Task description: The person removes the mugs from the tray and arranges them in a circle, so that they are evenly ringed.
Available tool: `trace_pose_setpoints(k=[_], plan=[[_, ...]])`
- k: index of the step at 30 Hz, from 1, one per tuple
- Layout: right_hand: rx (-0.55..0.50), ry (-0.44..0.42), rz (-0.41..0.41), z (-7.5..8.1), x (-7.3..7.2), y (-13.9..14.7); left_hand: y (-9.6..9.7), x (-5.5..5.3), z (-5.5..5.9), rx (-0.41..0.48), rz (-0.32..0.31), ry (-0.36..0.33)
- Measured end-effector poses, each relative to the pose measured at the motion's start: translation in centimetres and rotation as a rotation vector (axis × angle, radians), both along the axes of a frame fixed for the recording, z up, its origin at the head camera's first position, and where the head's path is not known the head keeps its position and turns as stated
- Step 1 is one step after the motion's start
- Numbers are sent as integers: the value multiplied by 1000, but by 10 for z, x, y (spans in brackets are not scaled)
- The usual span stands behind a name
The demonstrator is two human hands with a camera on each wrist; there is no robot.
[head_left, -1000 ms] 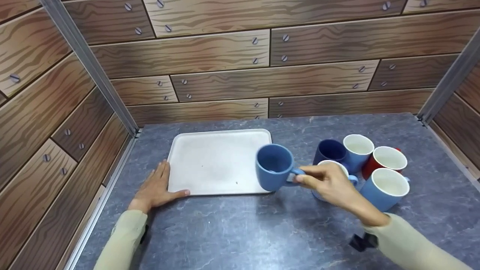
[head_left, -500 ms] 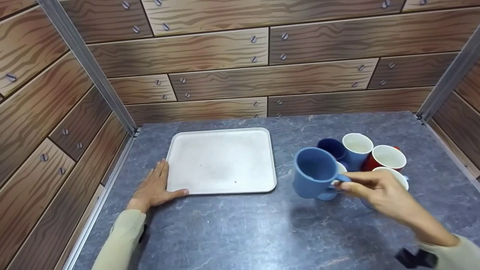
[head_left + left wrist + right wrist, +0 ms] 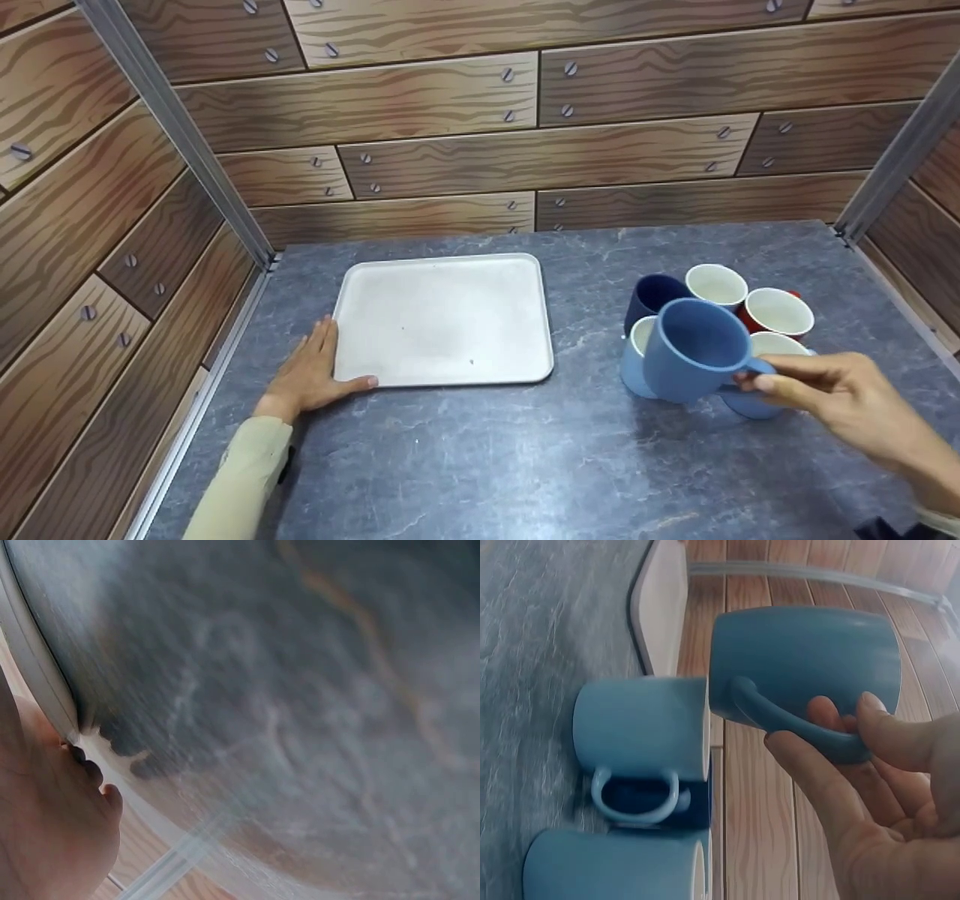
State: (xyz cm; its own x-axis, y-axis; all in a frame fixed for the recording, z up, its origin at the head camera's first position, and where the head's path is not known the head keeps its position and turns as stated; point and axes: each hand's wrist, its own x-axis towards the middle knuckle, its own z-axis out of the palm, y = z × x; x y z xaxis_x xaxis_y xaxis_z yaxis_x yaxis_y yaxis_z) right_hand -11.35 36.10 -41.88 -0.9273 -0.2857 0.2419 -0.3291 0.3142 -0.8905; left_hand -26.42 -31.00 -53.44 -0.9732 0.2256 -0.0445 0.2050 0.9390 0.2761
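Observation:
A blue mug (image 3: 694, 352) with a blue inside hangs in the air, its handle pinched by my right hand (image 3: 851, 401). In the right wrist view thumb and fingers close round the handle, and the mug (image 3: 810, 660) is above the standing mugs. Behind and below it stand a light blue mug (image 3: 636, 367), a dark blue mug (image 3: 651, 296), another blue mug (image 3: 716, 285), a red mug (image 3: 780, 311) and a front blue mug (image 3: 754, 405), partly hidden. My left hand (image 3: 307, 375) rests flat with straight fingers against the left edge of a white tray (image 3: 442, 322).
The tray, with a few small specks on it, lies on a grey marbled tabletop (image 3: 465, 457). Wood-patterned walls (image 3: 450, 112) enclose the left, back and right sides, with metal rails at the corners.
My right hand has carried the blue mug rightward, from over the tray's right edge to over the mug group. The left hand and the tray stay in place.

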Motion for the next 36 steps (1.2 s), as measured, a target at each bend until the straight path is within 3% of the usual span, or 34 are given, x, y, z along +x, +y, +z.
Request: trace_pose_setpoints(k=[3,13,22,30,36], plan=[[47,-13,-33,-2,4,10,0,0,1,2,-1,1],[-32,-39,-68,-17,14,36,2,1,1,3,-7,5],[99,-57,-187,-29,21,45,2,1,1,0,-4,6],[100,-90,-190,-38,26,46,1,-3,-1,3,8,-3],[13,-194,-160,-55,26,49,0,-2,-2,2,9,-4]])
